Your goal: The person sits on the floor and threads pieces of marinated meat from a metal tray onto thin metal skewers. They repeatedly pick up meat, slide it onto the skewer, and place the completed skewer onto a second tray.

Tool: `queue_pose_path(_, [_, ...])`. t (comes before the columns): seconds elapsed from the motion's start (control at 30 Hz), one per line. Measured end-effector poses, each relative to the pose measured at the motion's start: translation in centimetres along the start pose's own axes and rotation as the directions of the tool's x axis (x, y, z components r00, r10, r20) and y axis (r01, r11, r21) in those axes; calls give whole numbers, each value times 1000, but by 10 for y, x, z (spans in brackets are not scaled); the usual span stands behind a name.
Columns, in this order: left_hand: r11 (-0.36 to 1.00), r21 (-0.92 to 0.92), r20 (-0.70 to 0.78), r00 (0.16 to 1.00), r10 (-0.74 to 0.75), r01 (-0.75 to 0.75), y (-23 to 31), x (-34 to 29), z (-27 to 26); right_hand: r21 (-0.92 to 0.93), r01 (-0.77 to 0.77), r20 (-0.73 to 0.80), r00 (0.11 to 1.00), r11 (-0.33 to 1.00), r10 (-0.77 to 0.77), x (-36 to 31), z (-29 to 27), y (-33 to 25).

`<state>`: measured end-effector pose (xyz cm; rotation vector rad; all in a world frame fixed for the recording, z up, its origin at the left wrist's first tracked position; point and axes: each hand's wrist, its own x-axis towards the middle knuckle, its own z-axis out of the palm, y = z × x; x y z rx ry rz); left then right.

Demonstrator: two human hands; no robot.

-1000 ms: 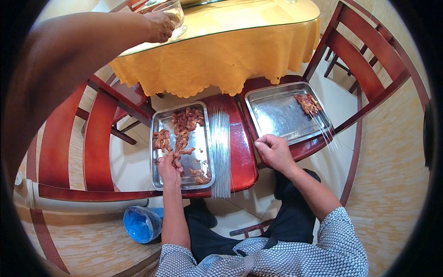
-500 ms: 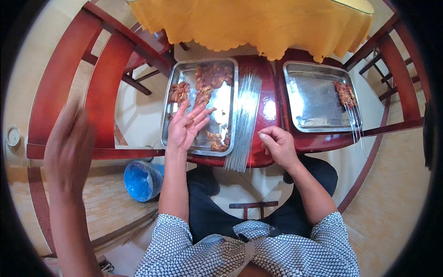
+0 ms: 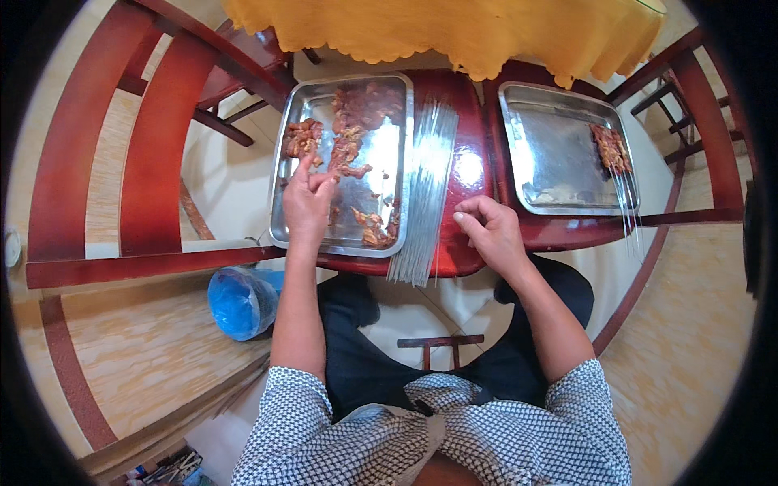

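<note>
My left hand (image 3: pixel 306 206) is over the left metal tray (image 3: pixel 340 248), index finger stretched toward a small pile of raw marinated meat (image 3: pixel 303 139) and thumb apart. Nothing shows in it. More meat pieces (image 3: pixel 347 146) lie along the middle of that tray, with a few near its front right corner. Beside the tray lies a bundle of long thin metal skewers (image 3: pixel 425 194). My right hand (image 3: pixel 493 235) hovers right of them, fingers curled and thumb against the index finger; anything pinched there cannot be made out.
Several loaded meat skewers (image 3: pixel 609 150) rest in the right metal tray (image 3: pixel 559 209), handles over its edge. Both trays stand on dark red wooden seats (image 3: pixel 470 162). A yellow cloth (image 3: pixel 438 32) hangs beyond. At left are a red chair back (image 3: pixel 166 154) and a blue-lined bin (image 3: pixel 241 304).
My left hand has turned from palm-up with spread fingers to reaching toward the meat pile. Another person's arm at the left has gone from view. My right hand has barely moved.
</note>
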<state>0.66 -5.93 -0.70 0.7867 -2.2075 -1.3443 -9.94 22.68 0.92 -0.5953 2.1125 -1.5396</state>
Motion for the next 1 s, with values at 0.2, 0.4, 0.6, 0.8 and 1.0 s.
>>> queue_pose_path(0.2, [762,602,-60,938,341,-238,10,0,-6,-262,77,-180,975,962,-127,12,2,9])
queue_pose_path(0.4, [821,479,104,949,299,-311,8,-9,1,-653,-68,-206,974,754,-91,61,20,-2])
queue_pose_path(0.6, [815,463,32,925,379,-350,14,-15,-3,-674,-282,-297,950,683,99,95,37,14])
queue_pose_path(0.8, [844,430,9,937,350,-319,15,-13,-5,-637,-355,-246,935,684,256,109,34,20])
queue_pose_path(1.0, [888,429,85,986,144,-166,18,-12,-14,-480,-436,-91,888,761,451,104,28,-7])
